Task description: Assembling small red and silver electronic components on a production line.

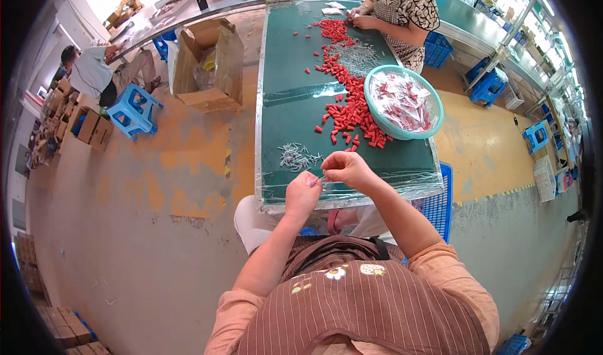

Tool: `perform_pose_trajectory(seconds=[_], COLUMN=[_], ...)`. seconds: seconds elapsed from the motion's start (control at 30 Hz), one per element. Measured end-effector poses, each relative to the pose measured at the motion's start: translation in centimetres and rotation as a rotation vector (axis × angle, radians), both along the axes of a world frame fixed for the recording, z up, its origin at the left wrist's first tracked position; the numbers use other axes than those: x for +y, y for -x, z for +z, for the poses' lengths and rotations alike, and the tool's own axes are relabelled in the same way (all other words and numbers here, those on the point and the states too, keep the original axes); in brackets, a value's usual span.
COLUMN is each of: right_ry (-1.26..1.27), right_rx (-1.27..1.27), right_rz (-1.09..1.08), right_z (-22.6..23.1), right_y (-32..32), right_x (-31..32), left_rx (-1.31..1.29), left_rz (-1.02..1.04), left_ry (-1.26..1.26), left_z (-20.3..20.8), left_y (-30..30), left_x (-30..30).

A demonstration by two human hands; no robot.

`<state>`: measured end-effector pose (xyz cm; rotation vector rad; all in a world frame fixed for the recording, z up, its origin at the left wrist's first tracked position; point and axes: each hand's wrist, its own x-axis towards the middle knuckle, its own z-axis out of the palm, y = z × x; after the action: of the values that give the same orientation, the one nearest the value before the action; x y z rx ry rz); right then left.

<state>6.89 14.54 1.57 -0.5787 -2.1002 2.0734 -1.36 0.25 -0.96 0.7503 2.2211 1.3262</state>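
Close together over the near edge of the green-topped table (289, 113), my two hands meet. My left hand (302, 195) is closed around what looks like a small clear plastic bag (312, 181), mostly hidden by the fingers. Thumb and fingers of my right hand (348, 169) pinch at the bag's upper end; what lies between them is too small to make out. Just beyond my left hand is a small heap of grey metal screws (299, 158). Many short red plastic tubes (352, 107) spread up the table's middle, nearest to my right hand.
A round teal basin (407, 103) full of clear bags with red pieces stands at the table's right edge. Across the table a person (405, 25) works beside more grey screws (357, 56). An open cardboard box (207, 66) and blue stool (135, 110) are left; a blue crate (438, 204) is right.
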Motion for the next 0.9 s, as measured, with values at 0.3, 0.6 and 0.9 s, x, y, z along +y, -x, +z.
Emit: perform_pose_trajectory(seconds=[0.3, 0.6, 0.9], right_ry=[-0.976, -1.011, -1.003], right_rx=[0.0, -0.02, -0.12], right_rz=[0.191, 0.193, 0.22], right_z=[3.2, 3.6, -2.1], right_y=[-0.8, -0.5, -0.5], right_x=[-1.7, -1.0, 1.3], left_rx=[-0.041, 0.03, -0.383], left_rz=[-0.051, -0.03, 0.139], left_ry=[0.026, 0.01, 0.031], left_z=[-0.5, -0.7, -1.4], left_y=[0.0, 0.1, 2.1], left_x=[0.5, 0.6, -0.6])
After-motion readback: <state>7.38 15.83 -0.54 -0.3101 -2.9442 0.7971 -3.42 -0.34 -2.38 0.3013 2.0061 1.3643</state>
